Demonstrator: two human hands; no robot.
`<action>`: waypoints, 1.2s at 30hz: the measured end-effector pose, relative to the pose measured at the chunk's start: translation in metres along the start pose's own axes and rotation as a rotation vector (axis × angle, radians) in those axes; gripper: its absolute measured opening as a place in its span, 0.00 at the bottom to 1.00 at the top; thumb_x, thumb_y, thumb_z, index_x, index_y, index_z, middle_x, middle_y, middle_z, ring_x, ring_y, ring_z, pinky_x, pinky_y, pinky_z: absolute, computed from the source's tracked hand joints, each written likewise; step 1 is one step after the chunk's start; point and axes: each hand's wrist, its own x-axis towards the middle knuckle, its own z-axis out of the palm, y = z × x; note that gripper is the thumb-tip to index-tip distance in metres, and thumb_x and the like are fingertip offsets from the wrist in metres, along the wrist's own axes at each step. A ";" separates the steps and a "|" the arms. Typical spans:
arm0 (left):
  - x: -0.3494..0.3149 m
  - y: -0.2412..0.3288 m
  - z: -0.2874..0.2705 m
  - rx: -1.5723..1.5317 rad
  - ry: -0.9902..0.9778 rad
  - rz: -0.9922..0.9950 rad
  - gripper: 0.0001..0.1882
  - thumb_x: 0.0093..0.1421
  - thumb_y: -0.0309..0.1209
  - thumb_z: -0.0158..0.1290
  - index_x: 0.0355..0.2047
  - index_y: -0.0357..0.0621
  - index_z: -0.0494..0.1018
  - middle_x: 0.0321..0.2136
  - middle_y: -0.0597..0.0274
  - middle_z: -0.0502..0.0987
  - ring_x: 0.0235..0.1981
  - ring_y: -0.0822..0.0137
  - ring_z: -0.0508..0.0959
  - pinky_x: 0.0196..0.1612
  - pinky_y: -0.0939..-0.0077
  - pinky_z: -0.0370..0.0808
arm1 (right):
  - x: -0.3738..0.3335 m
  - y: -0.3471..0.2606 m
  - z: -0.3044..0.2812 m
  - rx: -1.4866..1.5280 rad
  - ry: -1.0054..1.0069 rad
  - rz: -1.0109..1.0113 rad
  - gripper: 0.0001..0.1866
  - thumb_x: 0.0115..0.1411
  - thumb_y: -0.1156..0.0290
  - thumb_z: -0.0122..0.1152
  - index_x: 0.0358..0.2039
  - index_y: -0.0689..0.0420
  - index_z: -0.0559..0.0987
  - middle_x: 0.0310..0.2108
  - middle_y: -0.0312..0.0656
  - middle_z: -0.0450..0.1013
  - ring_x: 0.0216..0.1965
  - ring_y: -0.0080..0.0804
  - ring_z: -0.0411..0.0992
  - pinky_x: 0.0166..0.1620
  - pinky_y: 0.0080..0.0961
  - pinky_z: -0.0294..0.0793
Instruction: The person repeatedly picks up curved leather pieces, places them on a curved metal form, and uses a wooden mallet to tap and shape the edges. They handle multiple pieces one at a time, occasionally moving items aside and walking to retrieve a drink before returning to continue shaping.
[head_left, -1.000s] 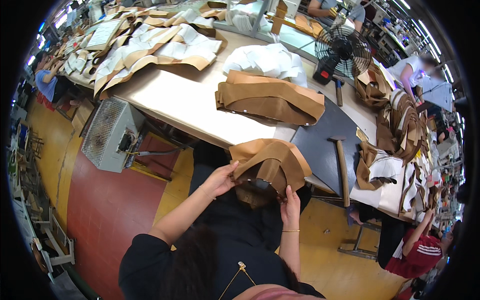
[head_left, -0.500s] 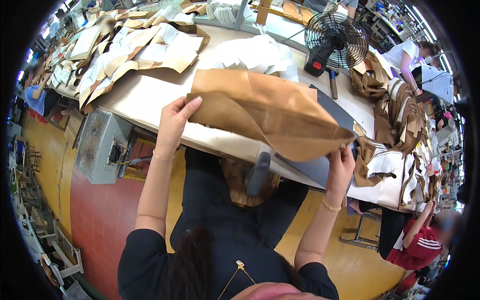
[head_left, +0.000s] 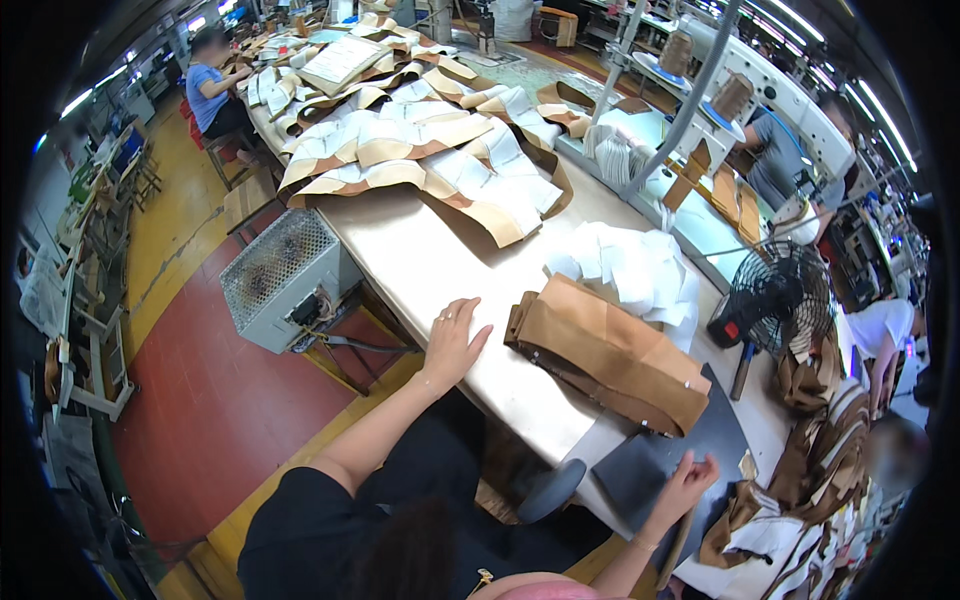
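Near the front edge of the pale desk [head_left: 400,240], the left hand [head_left: 457,345] is palm down with its fingers and thumb spread, holding nothing; whether it presses on the surface is hard to tell. To its right lies the stack of brown panels [head_left: 610,350], long and folded over, lighter tan on top and darker along the near side, apart from both hands. Its right end reaches over a dark mat [head_left: 640,470]. Above that mat is the right hand [head_left: 688,484], fingers loosely bent and parted, gripping nothing visible. A wooden handle [head_left: 676,550] shows just beside the right wrist, partly hidden by it.

Just behind the stack is a crumpled heap of white pieces [head_left: 640,275], and to the right of that a black caged fan [head_left: 780,295]. Farther left, tan and white cut pieces [head_left: 430,140] spread in overlapping layers across the desk. More brown strips [head_left: 820,450] are heaped at the right.
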 end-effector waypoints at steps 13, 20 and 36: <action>-0.028 0.038 0.008 0.373 -0.586 -0.383 0.52 0.59 0.65 0.45 0.72 0.49 0.40 0.71 0.39 0.32 0.72 0.41 0.30 0.67 0.34 0.32 | -0.036 0.000 0.005 -0.663 -0.241 -0.380 0.21 0.61 0.62 0.58 0.52 0.59 0.72 0.58 0.52 0.64 0.62 0.54 0.58 0.63 0.50 0.53; -0.011 0.038 -0.006 0.413 -0.998 -0.467 0.84 0.27 0.79 0.59 0.70 0.50 0.22 0.69 0.39 0.17 0.68 0.36 0.18 0.64 0.30 0.26 | -0.037 -0.011 0.001 -0.621 -0.327 -0.367 0.19 0.61 0.62 0.57 0.52 0.52 0.74 0.57 0.47 0.65 0.64 0.53 0.55 0.63 0.54 0.51; 0.000 0.067 0.005 0.518 -1.042 -0.505 0.80 0.29 0.73 0.64 0.71 0.61 0.24 0.70 0.47 0.20 0.71 0.42 0.23 0.67 0.33 0.30 | -0.037 -0.015 -0.007 -0.824 -0.468 -0.414 0.30 0.65 0.43 0.43 0.65 0.37 0.62 0.67 0.36 0.55 0.69 0.49 0.48 0.65 0.58 0.43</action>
